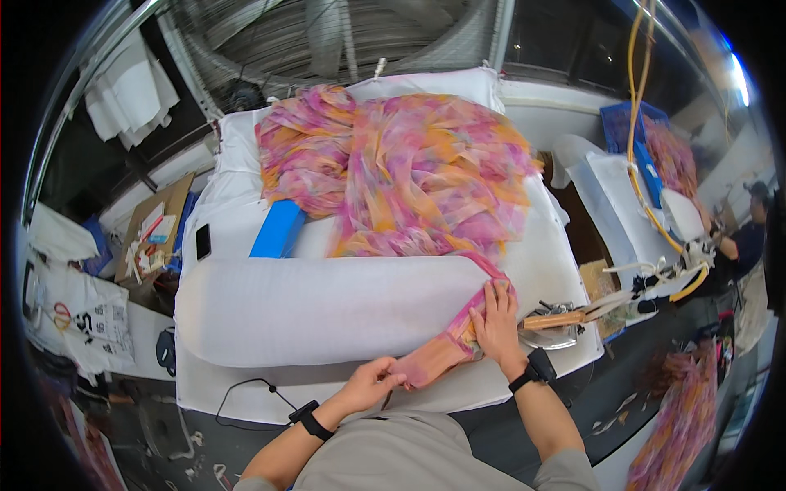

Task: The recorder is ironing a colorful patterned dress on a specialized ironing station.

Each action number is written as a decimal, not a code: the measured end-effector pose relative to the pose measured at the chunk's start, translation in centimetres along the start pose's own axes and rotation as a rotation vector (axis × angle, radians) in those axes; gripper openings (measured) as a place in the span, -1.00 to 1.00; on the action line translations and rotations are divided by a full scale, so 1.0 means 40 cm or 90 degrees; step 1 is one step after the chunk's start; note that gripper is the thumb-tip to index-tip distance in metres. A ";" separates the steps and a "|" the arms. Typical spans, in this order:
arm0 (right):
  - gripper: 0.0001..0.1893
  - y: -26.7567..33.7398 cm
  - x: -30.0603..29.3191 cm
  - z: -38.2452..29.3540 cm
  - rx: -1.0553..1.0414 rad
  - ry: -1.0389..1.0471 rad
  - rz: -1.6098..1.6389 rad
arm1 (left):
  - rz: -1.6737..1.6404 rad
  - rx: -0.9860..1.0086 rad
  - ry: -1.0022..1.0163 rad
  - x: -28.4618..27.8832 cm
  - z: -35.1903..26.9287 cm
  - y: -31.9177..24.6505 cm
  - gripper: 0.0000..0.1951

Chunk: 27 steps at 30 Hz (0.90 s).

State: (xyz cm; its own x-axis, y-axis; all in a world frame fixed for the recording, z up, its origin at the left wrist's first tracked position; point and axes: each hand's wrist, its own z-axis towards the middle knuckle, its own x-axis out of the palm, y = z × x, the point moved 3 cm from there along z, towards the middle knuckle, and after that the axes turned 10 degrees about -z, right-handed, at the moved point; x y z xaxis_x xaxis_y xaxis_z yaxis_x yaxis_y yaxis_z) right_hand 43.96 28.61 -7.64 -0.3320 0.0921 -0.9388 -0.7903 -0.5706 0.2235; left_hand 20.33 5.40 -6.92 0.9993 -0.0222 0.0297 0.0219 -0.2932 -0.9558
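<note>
A narrow piece of pink and orange fabric (435, 357) lies across the right end of a white padded ironing board (331, 307). My left hand (371, 385) pinches its near end between thumb and fingers. Higher up, my right hand (496, 320) rests with spread fingers on the same fabric, at the board's right tip. Beyond the board, a large heap of sheer pink, orange and purple fabric (424, 172) covers the white-clad table (540, 245). Just right of my right hand is a steam iron (552, 325) with a wooden handle.
A blue block (277, 229) and a black phone (203, 242) lie behind the board. Yellow hose (635, 159) and cables hang on the right, above the iron. A thin black cable loop (255, 393) is at the front edge. A person (746, 236) works at the far right.
</note>
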 end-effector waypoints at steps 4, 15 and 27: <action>-0.15 -0.025 -0.042 0.009 -0.024 0.057 0.110 | -0.101 0.020 -0.206 -0.053 0.025 -0.084 -0.79; -0.14 -0.374 -0.182 -0.033 -0.024 0.510 -0.300 | 0.140 -0.035 -0.319 -0.074 0.029 -0.155 -0.75; -0.44 -0.091 -0.307 0.210 0.054 0.259 0.000 | -0.018 -0.034 -0.195 -0.100 0.062 -0.105 -0.76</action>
State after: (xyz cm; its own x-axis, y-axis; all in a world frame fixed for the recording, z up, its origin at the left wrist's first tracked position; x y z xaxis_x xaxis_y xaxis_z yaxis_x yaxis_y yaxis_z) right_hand 46.58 36.40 5.28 -0.1155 -0.2475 -0.9620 -0.8357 -0.4992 0.2288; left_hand 16.31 9.07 -3.74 0.9611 0.2733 -0.0407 0.0570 -0.3401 -0.9387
